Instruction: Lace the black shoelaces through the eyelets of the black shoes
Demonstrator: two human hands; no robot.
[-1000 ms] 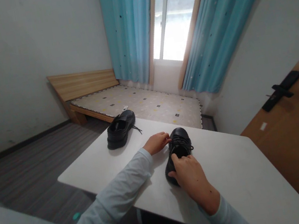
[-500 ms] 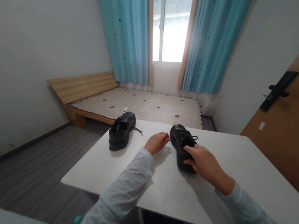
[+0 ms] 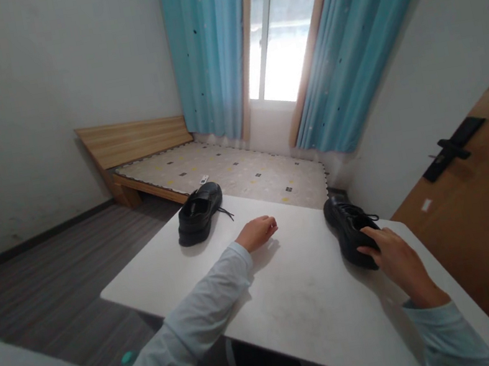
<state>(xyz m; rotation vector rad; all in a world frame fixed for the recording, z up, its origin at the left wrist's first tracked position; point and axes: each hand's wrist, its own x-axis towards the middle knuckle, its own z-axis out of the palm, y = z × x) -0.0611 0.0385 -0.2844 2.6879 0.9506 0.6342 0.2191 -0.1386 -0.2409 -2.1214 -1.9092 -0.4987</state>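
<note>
My right hand point(image 3: 398, 258) grips the heel end of a black lace-up shoe point(image 3: 347, 228), thumb and fingers at its opening. That shoe is at the right side of the white table point(image 3: 290, 307), toe pointing toward the far edge, its lace sticking out to the right. Near the middle of the table my left hand point(image 3: 258, 233) is closed, fingers curled in, with nothing visible in it. A second black shoe point(image 3: 198, 216) rests at the far left of the table, to the left of my left hand, its laces trailing onto the white top.
Beyond the table stands a low wooden bed point(image 3: 137, 142) with a patterned mattress point(image 3: 231, 163). Blue curtains point(image 3: 211, 50) hang beside a bright window. At the right is a wooden door point(image 3: 484, 229) with a black handle point(image 3: 454, 149). A small green object point(image 3: 128, 357) lies on the floor.
My right hand has moved the shoe it holds from the table's middle to the right, away from my left hand. My left hand and the other shoe have stayed in place.
</note>
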